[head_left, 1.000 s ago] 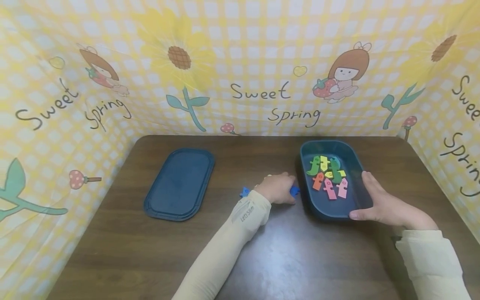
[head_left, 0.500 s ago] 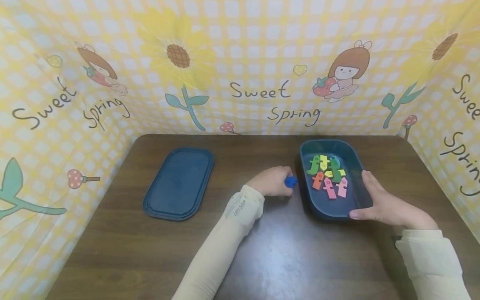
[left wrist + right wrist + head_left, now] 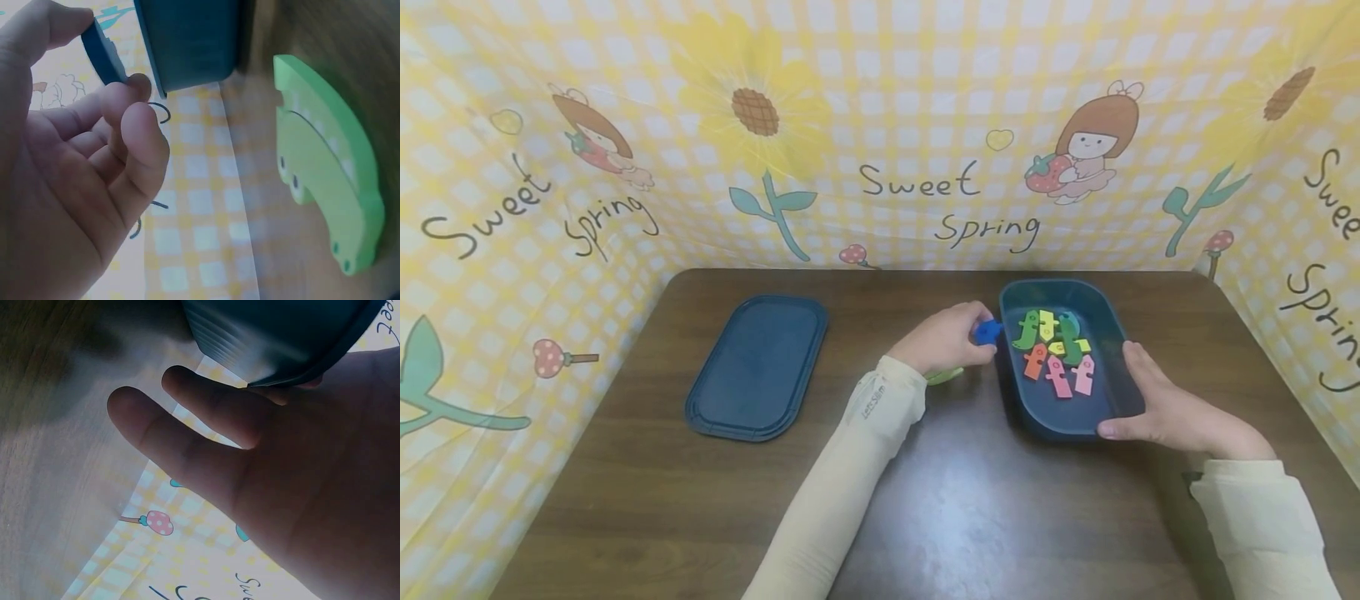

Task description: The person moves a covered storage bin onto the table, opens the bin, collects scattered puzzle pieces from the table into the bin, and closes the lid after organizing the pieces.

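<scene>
In the head view, my left hand (image 3: 949,337) pinches a small blue piece (image 3: 987,332) between thumb and fingers, just left of the dark blue box (image 3: 1078,419). The left wrist view shows this piece edge-on. Under that wrist, a light green crocodile-head piece (image 3: 331,162) with eyes and white teeth lies on the table. My right hand (image 3: 1180,412) rests against the box's near right corner, thumb at the near rim and fingers along the right side. Two of its fingers (image 3: 187,450) stretch out straight beneath the box's rim in the right wrist view.
Inside the box lie several flat pieces: green ones (image 3: 1028,332), yellow (image 3: 1047,327), orange (image 3: 1036,362) and pink (image 3: 1083,375). A dark blue lid (image 3: 756,367) lies on the left of the wooden table (image 3: 1000,517). Patterned yellow cloth (image 3: 910,108) stands behind and at both sides.
The left hand drew slightly left, then moved away from me toward the box's left rim with the blue piece. The light green piece has come into sight. The right hand and box stayed put.
</scene>
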`<control>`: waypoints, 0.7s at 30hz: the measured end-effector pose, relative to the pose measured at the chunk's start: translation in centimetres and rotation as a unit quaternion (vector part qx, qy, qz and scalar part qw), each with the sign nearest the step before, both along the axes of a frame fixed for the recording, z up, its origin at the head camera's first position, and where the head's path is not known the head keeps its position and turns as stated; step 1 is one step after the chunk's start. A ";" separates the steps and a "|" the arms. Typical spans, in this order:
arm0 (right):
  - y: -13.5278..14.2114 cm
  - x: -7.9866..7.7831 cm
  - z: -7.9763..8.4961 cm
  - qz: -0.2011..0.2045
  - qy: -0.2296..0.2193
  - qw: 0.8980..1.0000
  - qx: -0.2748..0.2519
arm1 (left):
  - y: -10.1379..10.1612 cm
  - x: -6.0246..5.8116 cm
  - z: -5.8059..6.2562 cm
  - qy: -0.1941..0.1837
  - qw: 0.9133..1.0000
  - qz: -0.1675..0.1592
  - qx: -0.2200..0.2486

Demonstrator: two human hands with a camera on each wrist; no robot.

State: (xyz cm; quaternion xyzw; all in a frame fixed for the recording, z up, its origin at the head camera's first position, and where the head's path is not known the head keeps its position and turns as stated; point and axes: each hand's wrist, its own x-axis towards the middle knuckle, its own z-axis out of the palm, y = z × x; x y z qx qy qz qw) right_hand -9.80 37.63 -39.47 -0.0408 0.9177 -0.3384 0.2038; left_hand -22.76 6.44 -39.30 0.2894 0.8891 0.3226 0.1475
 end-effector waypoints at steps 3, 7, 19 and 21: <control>0.0 0.0 0.0 0.002 0.001 1.000 0.000 | 0.5 -0.1 0.4 0.004 1.000 -0.001 0.003; 0.0 0.0 0.0 0.006 0.005 1.000 0.002 | 1.3 -0.2 1.0 0.011 1.000 -0.006 0.001; -0.1 0.0 0.1 0.003 0.003 1.000 0.004 | 3.8 -0.6 2.8 0.025 0.999 -0.019 0.023; -0.1 0.0 0.1 0.004 0.002 1.000 0.004 | 4.2 -0.7 3.1 0.024 0.999 -0.019 0.028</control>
